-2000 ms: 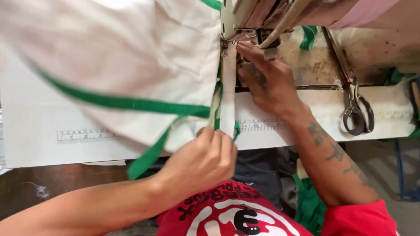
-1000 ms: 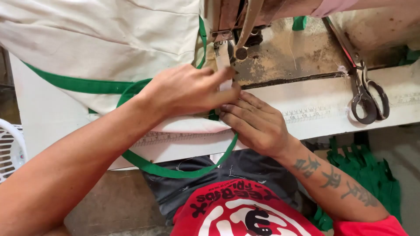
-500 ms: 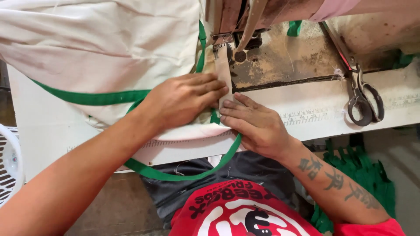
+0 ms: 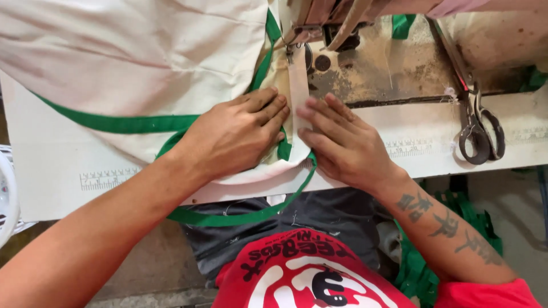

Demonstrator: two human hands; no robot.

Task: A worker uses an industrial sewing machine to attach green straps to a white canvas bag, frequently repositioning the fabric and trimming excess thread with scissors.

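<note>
My left hand point(image 4: 237, 134) lay flat, fingers extended, pressing the cream cloth point(image 4: 131, 63) with its green edging tape point(image 4: 123, 122) against the white table point(image 4: 51, 171). My right hand point(image 4: 342, 142) lay open just beside it, fingers spread on the same cloth; neither hand gripped anything. Between the fingertips ran a narrow cream strip point(image 4: 298, 91), leading up to the presser foot of the sewing machine point(image 4: 365, 63). A loop of green tape hung over the table edge. Scissors point(image 4: 479, 128) rested well apart, to the right.
</note>
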